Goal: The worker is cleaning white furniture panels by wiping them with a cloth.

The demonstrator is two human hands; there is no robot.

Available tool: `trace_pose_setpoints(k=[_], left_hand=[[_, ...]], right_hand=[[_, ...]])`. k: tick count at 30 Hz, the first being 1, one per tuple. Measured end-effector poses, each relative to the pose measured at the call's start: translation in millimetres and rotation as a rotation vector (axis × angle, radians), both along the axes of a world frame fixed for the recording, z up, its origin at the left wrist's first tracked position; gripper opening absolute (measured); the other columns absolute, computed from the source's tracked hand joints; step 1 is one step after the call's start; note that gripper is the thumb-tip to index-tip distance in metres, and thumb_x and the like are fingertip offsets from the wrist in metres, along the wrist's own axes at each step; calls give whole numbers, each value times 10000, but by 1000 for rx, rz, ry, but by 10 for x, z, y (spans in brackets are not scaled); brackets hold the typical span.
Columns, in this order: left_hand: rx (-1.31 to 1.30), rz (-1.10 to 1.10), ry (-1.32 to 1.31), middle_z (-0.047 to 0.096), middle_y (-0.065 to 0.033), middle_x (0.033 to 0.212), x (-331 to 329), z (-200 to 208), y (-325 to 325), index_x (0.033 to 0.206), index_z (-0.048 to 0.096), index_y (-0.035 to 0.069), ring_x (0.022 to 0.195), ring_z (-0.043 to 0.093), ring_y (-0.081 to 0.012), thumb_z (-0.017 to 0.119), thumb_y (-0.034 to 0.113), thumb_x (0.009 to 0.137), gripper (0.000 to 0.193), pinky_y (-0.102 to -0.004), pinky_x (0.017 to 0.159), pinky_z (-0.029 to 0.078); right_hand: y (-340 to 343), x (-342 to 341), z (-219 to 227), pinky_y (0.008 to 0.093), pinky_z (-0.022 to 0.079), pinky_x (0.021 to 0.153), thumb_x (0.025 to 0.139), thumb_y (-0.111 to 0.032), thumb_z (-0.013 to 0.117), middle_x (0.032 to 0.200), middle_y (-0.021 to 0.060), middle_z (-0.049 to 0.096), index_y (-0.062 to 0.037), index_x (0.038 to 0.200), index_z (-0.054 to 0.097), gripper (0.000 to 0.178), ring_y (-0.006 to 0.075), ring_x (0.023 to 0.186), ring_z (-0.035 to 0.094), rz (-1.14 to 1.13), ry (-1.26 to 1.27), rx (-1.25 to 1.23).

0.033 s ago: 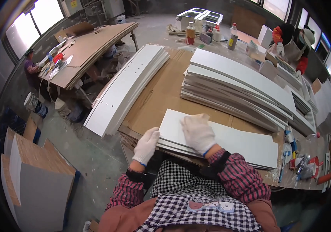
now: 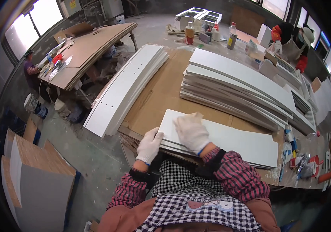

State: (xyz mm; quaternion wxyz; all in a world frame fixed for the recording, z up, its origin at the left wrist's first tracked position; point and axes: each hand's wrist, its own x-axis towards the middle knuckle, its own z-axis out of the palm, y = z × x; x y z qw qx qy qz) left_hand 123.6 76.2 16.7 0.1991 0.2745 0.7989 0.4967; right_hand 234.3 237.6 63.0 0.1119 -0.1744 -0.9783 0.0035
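Note:
A short stack of white boards (image 2: 235, 145) lies across the near edge of the worktable in front of me. My left hand (image 2: 149, 146), in a white knit glove, grips the stack's left end, its thumb by the top board's corner. My right hand (image 2: 190, 133), gloved too, presses on the top board near that end. Beneath its fingers is a tan piece (image 2: 197, 115) that looks like a sheet of sandpaper; only an edge sticks out on the far side, and the glove covers the rest.
A taller stack of white boards (image 2: 235, 85) stands beyond, and drilled white boards (image 2: 123, 85) lie left on the cardboard (image 2: 161, 83). Brushes (image 2: 284, 154) and a red cup (image 2: 315, 164) sit at right, bottles (image 2: 232, 36) behind. Co-workers (image 2: 30, 69) (image 2: 295, 42) stand at far left and far right.
My right hand has slid a little to the left along the top board with the tan sheet. My left hand has shifted slightly right against the stack's end.

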Motion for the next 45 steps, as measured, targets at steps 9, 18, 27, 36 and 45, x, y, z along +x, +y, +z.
trace_pose_setpoints(k=[9, 18, 27, 36, 45], left_hand=[[257, 8, -322, 661, -67, 1078, -72, -279, -65, 1238, 618, 33, 1009, 602, -149, 533, 342, 1004, 397, -274, 901, 468], [201, 51, -475, 660, -81, 1150, -3, -34, 13, 1232, 599, -46, 1065, 587, -142, 532, 277, 1014, 395, -271, 953, 443], [218, 27, -402, 671, -5, 969, -59, -234, -22, 1228, 634, 61, 787, 600, -70, 558, 376, 990, 403, -225, 643, 503], [190, 35, -270, 669, -45, 1048, -50, -294, -24, 1208, 639, 28, 899, 598, -103, 542, 320, 998, 373, -242, 791, 490], [221, 42, -379, 665, -37, 1024, -50, -208, -13, 1216, 629, 24, 824, 597, -86, 551, 342, 993, 396, -235, 689, 501]], right_hand=[[-141, 527, 136, 429, 530, 722, 924, -274, 541, 967, 121, 650, -164, 1120, 631, 242, 314, 903, 644, 140, 81, -399], [42, 124, 82, 441, 539, 645, 957, -282, 472, 835, 127, 668, -90, 971, 587, 225, 354, 737, 661, -25, 69, -202], [78, 302, 175, 467, 525, 609, 994, -359, 423, 763, 125, 660, -155, 979, 616, 282, 353, 706, 661, -109, -97, -239], [86, 240, 70, 477, 528, 707, 961, -296, 425, 850, 155, 693, -92, 951, 649, 303, 342, 766, 679, -44, -104, -164], [78, 45, 284, 461, 531, 653, 992, -339, 433, 791, 151, 668, -104, 936, 632, 313, 337, 756, 663, -113, -260, -252]])
